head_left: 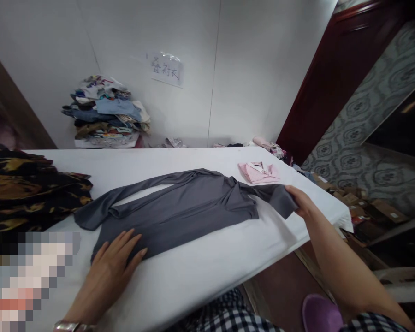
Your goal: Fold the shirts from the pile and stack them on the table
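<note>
While we look down: the white worktop (200, 272) runs away from us to the wall, its near edge at our lap and its right corner just past the right hand.
Open room: bare white cloth lies in front of the grey top, and between it and the far edge.
Left hand (115, 260): we press it flat, fingers spread, on the lower hem of the grey top (180, 210); it grips nothing.
Right hand (302, 203): we pinch the end of one sleeve, lifted at the right edge.
Grey top: smooth, thin knit, spread mid-worktop, other sleeve folded across leftward.
Neighbours: folded pink garment (259, 173) behind the sleeve; black-and-gold fabric (31, 191) at left.
Pile: a stack of mixed clothes (105, 113) against the wall.
</note>
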### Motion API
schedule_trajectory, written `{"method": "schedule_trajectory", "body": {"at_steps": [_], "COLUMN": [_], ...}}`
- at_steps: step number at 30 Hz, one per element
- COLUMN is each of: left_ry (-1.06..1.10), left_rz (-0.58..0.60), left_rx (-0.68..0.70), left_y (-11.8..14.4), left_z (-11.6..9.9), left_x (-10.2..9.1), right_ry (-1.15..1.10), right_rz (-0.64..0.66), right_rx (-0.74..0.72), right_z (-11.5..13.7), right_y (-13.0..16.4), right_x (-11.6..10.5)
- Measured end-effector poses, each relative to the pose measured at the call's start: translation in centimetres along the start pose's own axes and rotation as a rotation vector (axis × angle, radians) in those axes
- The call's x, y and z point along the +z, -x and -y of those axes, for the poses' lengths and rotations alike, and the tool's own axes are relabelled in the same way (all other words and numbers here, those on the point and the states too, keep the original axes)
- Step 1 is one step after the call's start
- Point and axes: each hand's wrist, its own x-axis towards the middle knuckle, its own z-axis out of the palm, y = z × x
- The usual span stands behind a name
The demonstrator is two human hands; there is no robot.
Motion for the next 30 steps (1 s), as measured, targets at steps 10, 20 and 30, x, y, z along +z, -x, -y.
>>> {"method": "schedule_trajectory", "body": {"at_steps": [10,20,30], "left_ry": [1.141,1.766,1.776], "left_rz": [0.309,0.341,0.054], "left_rx": [-0.205,-0.981,-0.872], "left_y": [-2.0,-2.0,-3.1], "left_z": [-15.5,-13.5,-9.8], "left_x": [-1.4,-0.8,-2.6], "right_ry": [-0.404,0.162,0.631], "right_rz": [0.410,0.341,0.114], "right_rx": [-0.239,-0.610,-0.357], "right_z": [11.7,0.5,-4.9], "right_y": [5.3,7.0,2.3], "right_x": [11.5,15.8,12.4]}}
